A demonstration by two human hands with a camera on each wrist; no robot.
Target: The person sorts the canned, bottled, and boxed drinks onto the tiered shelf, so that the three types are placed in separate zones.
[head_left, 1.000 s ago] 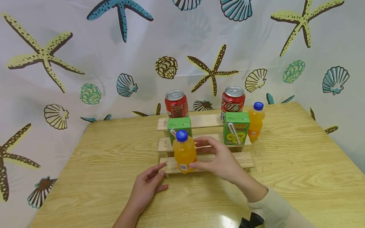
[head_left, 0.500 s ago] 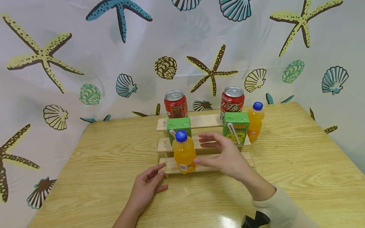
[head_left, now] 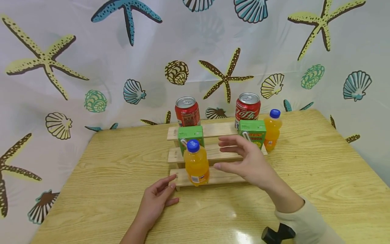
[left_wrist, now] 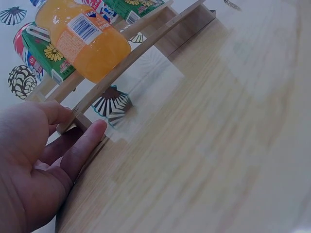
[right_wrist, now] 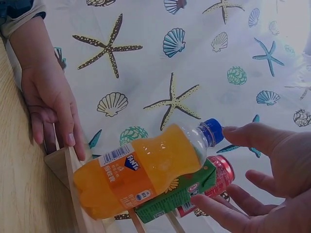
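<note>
An orange Fanta bottle [head_left: 196, 166] with a blue cap stands upright on the lowest step of a three-tier wooden rack [head_left: 225, 176], near its left end. My right hand [head_left: 250, 162] is just right of the bottle, apart from it, fingers spread and bent with nothing between them. At the rack's front left corner, my left hand [head_left: 155, 200] holds the end of the lowest plank between thumb and fingers, also seen in the left wrist view. Behind the bottle, a green drink carton [head_left: 191, 134] with a straw sits on the middle step, partly hidden.
Two red cola cans, a left can [head_left: 187, 112] and a right can [head_left: 247, 108], stand on the top step. Another green carton [head_left: 253, 130] is on the middle step's right. A second orange bottle [head_left: 272, 130] stands beside the rack on the wooden table [head_left: 323, 162].
My right hand has let go of the orange bottle and drawn back to the right, leaving a gap. The bottle and my left hand have stayed in place.
</note>
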